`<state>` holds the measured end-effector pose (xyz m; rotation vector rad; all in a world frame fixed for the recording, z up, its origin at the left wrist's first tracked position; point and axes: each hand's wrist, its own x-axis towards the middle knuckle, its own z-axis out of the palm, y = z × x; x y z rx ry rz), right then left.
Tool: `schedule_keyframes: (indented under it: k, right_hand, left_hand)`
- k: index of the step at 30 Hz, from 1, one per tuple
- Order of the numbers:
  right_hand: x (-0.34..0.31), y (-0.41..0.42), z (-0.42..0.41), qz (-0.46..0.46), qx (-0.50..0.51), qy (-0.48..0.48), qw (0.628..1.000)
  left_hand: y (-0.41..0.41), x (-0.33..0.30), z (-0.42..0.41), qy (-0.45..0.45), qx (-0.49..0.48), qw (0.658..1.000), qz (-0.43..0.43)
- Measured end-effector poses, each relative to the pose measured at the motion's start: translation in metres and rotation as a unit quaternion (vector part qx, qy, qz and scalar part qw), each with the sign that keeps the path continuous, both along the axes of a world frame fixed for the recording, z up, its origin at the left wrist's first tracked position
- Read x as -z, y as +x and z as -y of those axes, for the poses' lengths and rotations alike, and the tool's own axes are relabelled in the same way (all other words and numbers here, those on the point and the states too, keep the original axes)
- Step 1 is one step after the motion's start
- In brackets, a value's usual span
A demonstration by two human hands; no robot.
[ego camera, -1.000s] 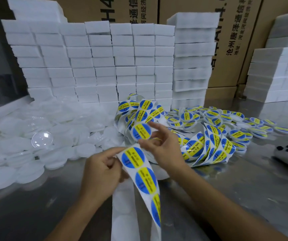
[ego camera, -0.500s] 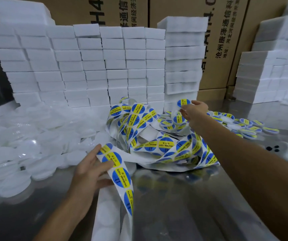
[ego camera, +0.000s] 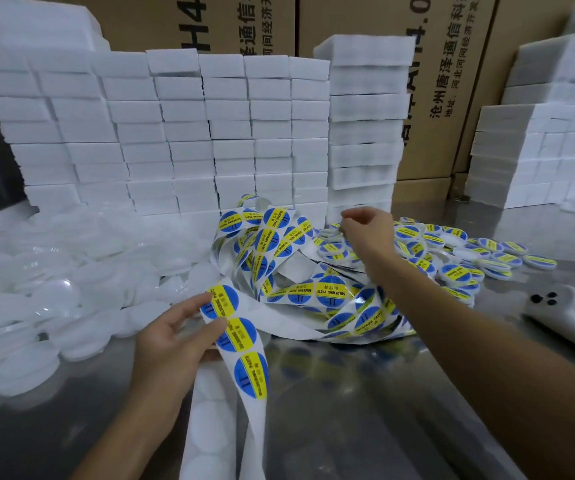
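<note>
A white backing strip (ego camera: 241, 337) carries round blue-and-yellow "soldering paste" stickers. My left hand (ego camera: 171, 337) pinches it between thumb and fingers near the top sticker, and the strip hangs down toward me. The rest of the strip lies in a tangled heap (ego camera: 279, 244) at the table's middle. My right hand (ego camera: 365, 230) hovers over a pile of round lids that bear the same sticker (ego camera: 452, 271). Its fingers are loosely curled and I see nothing in them.
Several clear unlabelled lids (ego camera: 54, 271) are heaped on the left. Stacks of white foam blocks (ego camera: 182, 133) wall the back, more stand at the right (ego camera: 539, 150), with cardboard boxes (ego camera: 435, 98) behind. A white handheld device (ego camera: 563, 317) lies at right on the steel table (ego camera: 383, 393).
My right hand carried a stickered lid from near my left hand out to the labelled pile and no longer holds it. My left hand kept hold of the strip.
</note>
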<state>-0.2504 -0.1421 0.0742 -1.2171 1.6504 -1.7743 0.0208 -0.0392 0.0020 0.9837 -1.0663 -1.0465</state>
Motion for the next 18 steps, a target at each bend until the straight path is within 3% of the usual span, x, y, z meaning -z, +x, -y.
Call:
schedule_keyframes:
  k: [4,7,12,15,18]
  right_hand:
    - [0.011,0.054,-0.044,-0.113,-0.106,-0.078,0.985]
    - [0.026,0.088,-0.075,-0.137,-0.205,-0.091,0.965]
    - [0.038,0.113,-0.105,-0.023,-0.421,0.034,0.906]
    - [0.039,0.111,-0.111,0.009,-0.470,0.059,0.881]
    - [0.042,0.107,-0.113,0.038,-0.482,0.081,0.871]
  left_hand:
    - [0.000,0.001,0.001,-0.011,0.015,1.000,0.010]
    - [0.001,-0.001,0.001,-0.028,0.012,0.999,-0.014]
    - [0.005,-0.006,0.001,-0.017,0.010,0.996,-0.082]
    - [0.007,-0.005,0.002,0.006,-0.046,0.997,-0.069]
    - [0.008,-0.008,0.000,0.007,-0.040,0.996,-0.079]
